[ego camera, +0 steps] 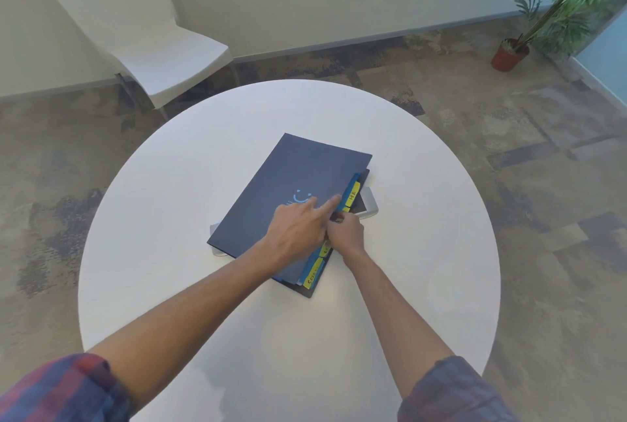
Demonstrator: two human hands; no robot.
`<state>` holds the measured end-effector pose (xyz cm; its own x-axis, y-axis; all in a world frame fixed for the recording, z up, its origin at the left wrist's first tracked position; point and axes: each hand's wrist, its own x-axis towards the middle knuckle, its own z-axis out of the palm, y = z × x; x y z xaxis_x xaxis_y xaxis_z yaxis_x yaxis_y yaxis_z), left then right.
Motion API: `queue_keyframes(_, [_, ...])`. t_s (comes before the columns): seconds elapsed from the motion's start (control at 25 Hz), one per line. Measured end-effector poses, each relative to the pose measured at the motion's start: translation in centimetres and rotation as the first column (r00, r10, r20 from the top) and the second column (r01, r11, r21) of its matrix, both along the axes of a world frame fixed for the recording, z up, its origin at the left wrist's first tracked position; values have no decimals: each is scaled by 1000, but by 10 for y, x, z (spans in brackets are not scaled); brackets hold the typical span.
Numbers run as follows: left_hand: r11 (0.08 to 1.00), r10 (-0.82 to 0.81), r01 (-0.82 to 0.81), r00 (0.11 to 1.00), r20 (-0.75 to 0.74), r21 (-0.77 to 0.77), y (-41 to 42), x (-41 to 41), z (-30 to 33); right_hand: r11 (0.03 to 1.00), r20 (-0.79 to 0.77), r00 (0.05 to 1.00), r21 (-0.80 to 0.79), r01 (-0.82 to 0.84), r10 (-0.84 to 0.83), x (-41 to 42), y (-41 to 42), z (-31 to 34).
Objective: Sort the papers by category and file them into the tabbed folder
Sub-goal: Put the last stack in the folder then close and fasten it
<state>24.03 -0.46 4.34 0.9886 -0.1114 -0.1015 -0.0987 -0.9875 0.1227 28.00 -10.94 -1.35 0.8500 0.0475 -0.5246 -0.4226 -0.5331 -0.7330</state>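
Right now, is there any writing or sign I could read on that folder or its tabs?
"MA": handwritten on the top yellow tab, possibly cut off.
Lowest yellow tab: handwritten, too blurred to read.
Dark blue folder cover: a light blue smile-shaped logo, the small print beside it unreadable.
Middle tabs: hidden by the right hand.

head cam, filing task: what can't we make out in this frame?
- Yellow tabs: writing too small and blurred to read; middle ones hidden by right hand.
- Papers: none visible; closed folder hides any contents.
- Grey object under the folder: mostly covered, unidentifiable.
- Left hand covers part of the cover logo.
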Motion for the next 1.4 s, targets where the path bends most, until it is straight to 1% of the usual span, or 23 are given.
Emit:
queue_keyframes(0.04, [997, 74, -71, 996, 50, -43, 10, 2, -7, 996, -39, 996, 53, 76, -74, -4, -6, -3])
queue_keyframes(0.08, [983, 174, -171, 983, 50, -61, 24, 5, -17, 990, -61, 992, 77, 115, -111, -7, -11, -7])
queue_keyframes(0.12, [960, 278, -277, 961, 3, -42, 41, 8, -28, 987, -74, 989, 93, 134, -127, -10, -16, -10])
queue_keyframes(0.2, [881, 473, -470, 870, -141, 52, 72, 9, -50, 984, -76, 987, 97, 147, -140, -15, -21, -14])
queue_keyframes(0.24, [844, 535, -531, 820, -206, 77, 84, 6, -59, 989, -55, 990, 66, 133, -129, -17, -22, -16])
queue_keyframes(0.28, [822, 562, -564, 786, -257, 75, 91, 1, -67, 993, -30, 993, 18, 117, -117, -20, -23, -17])
queue_keyframes(0.36, [819, 549, -573, 777, -309, 13, 100, -9, -78, 993, 17, 996, -78, 83, -82, -24, -24, -18])
queue_keyframes(0.48, [827, 522, -558, 807, -277, -67, 104, -25, -84, 993, 58, 998, -111, 39, -32, -37, -24, -20])
queue_keyframes(0.64, [832, 516, -551, 812, -272, -66, 90, -55, -83, 992, 83, 996, -118, 34, -24, -58, -29, -27])
queue_keyframes(0.8, [795, 560, -602, 774, -296, -73, 58, -109, -84, 990, 96, 995, -132, 43, -30, -87, -45, -32])
queue_keyframes(0.92, [776, 587, -627, 757, -287, -67, 29, -153, -87, 991, 73, 996, -121, 62, -54, -113, -63, -35])
queue_keyframes(1.08, [786, 584, -618, 745, -323, -3, -7, -191, -85, 985, -16, 988, -76, 152, -153, -130, -86, -33])
queue_keyframes(1.16, [793, 585, -608, 737, -339, 46, -18, -196, -80, 980, -46, 978, -18, 201, -201, -133, -95, -28])
queue_keyframes(1.24, [809, 570, -584, 754, -327, 64, -28, -191, -70, 973, -60, 974, 55, 222, -219, -137, -100, -20])
queue_keyframes(1.32, [834, 518, -552, 782, -347, 2, -41, -177, -58, 967, -83, 974, 127, 222, -213, -139, -101, -14])
queue_keyframes(1.4, [840, 448, -533, 788, -423, -103, -59, -162, -47, 948, -121, 972, 227, 223, -200, -139, -100, -9])
